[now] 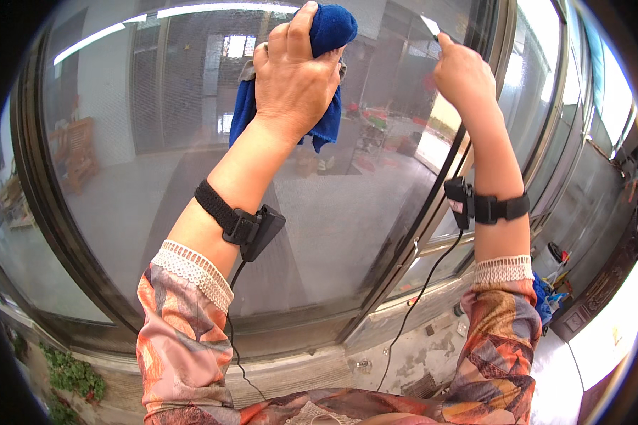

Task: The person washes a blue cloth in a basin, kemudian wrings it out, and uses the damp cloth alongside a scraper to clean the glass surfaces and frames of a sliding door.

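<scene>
My left hand [297, 79] is raised in front of a large framed glass panel [329, 212], its fingers wrapped around a bunched blue cloth [332, 29]. Loose folds of the cloth hang below the palm, and a grey edge shows beside the wrist. Farther right, my right hand [463, 69] is raised near the panel's dark upright frame [457, 143], its fingers curled. A small dark tip and a pale strip [430, 24] appear at its fingertips; whether that strip is held or is a reflection is unclear.
Each forearm carries a black strapped device [263, 231] with a trailing cable [425, 297]. Reflections cover much of the glass. Green plants [74, 372] grow at lower left. A floor drain [363, 365] lies below, and blue bags [547, 297] stand at right near a carved dark wooden piece [590, 297].
</scene>
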Available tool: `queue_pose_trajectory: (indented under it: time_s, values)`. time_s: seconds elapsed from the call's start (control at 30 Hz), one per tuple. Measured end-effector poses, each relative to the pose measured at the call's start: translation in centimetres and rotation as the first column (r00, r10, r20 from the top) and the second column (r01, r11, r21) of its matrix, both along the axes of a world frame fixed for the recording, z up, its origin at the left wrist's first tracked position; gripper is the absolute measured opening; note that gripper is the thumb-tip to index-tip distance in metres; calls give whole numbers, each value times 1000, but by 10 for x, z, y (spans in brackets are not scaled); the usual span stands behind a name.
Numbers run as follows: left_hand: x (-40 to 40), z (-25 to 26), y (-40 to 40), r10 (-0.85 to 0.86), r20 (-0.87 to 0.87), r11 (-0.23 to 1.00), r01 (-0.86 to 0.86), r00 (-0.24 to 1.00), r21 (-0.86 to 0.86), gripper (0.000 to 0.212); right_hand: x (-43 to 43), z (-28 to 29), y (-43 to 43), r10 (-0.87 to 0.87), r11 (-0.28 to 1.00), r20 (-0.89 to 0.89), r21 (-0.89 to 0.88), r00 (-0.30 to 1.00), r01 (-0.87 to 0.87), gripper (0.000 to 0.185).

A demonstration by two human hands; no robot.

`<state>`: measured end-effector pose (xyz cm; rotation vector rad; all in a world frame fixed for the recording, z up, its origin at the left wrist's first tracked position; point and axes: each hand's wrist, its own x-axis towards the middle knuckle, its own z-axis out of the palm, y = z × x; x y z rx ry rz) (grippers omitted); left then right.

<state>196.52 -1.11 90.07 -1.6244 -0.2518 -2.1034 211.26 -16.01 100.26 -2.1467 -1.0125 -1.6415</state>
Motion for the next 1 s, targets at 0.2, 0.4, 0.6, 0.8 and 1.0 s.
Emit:
queue_pose_trajectory:
  time_s: [0.2,0.4,0.6,0.8,1.0]
  values:
    - [0,-1,-1,-7,0,1000,7,1000,9,20,-2,1,-1,-35,999,-66,-30,997,33,42]
    - [1,-2,-4,3,-1,1000,-3,1000,1,21,-2,10,1,-32,999,-94,5,995,33,43]
    - [2,-3,-4,36,-22,999,-37,999,-24,21,3,18,6,-40,999,-86,7,996,40,44]
    - [0,-2,-2,30,-23,1000,-30,999,-8,21,1,2,-2,-93,995,-60,-38,994,91,47]
    - [2,-2,-2,34,-2,999,-34,999,3,22,12,18,-6,-53,998,-8,-19,999,53,45]
